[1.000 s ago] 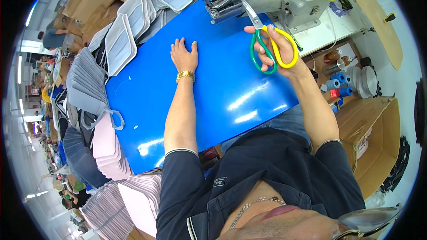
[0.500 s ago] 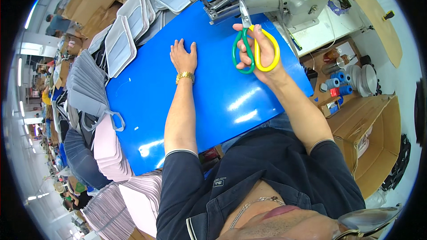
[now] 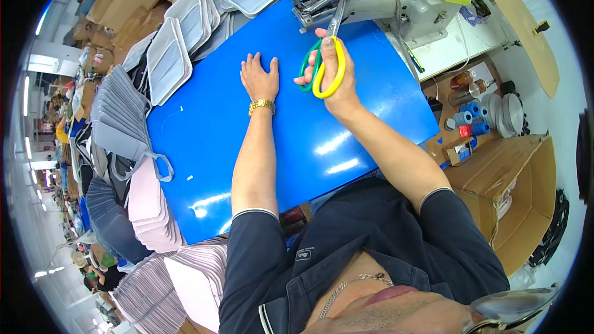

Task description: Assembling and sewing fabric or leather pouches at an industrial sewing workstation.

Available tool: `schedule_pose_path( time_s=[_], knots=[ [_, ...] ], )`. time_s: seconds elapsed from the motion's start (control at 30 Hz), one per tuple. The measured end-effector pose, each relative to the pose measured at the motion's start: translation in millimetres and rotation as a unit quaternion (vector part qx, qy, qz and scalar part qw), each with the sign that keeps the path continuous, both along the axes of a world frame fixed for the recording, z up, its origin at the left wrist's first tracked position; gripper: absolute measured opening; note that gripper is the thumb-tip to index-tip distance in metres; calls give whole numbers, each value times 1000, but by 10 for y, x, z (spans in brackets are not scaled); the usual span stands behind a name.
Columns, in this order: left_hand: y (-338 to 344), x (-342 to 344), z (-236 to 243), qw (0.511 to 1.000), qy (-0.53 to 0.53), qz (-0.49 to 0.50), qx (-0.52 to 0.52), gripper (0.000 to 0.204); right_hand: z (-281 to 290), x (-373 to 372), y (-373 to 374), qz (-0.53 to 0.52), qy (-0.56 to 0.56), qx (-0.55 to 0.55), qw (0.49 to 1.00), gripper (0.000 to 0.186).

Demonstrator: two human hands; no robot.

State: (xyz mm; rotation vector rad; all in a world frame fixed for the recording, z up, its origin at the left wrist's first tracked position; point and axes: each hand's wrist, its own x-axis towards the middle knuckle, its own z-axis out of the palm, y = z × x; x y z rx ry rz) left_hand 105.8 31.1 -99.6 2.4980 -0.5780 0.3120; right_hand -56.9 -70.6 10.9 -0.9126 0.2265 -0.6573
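My right hand [image 3: 334,74] grips a pair of scissors [image 3: 330,83] by its handles, one loop green and the other yellow. The steel blades point away from me, close to the head of a sewing machine [image 3: 396,9]. Flat on the blue tabletop [image 3: 297,130] lies my left hand [image 3: 258,78], fingers stretched and nothing in it. A gold watch circles that wrist. A thin loose thread [image 3: 167,117] and small white scraps [image 3: 190,178] lie on the blue surface to the left.
White-edged trays or panels [image 3: 170,62] lie along the far left edge. Stacks of grey [image 3: 120,127] and pink [image 3: 148,204] panels line the left side. On the right are thread spools [image 3: 473,117] and an open cardboard box [image 3: 513,192].
My right hand with the scissors has moved left and slightly turned, over the tabletop. The left hand stays almost in place on the surface.
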Motion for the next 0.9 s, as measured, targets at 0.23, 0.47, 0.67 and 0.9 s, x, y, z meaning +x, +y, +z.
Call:
schedule_pose_path(
  time_s=[0.23, 0.47, 0.67, 0.9],
  knots=[
    [11, 4, 8, 1000, 1, 1, -1, 61, 11, -284, -130, 64, 39, -19, 997, 57],
    [-5, -2, -1, 1000, 4, -4, 0, 61, -42, -621, -262, 40, 94, -109, 989, 45],
    [12, -1, 26, 1000, 10, 0, 10, 61, -112, -1087, -1030, -79, 336, -542, 766, 46],
    [40, -1, 47, 1000, 13, 5, 14, 61, 308, -749, -1345, -83, 243, -437, 862, 30]
  ],
)
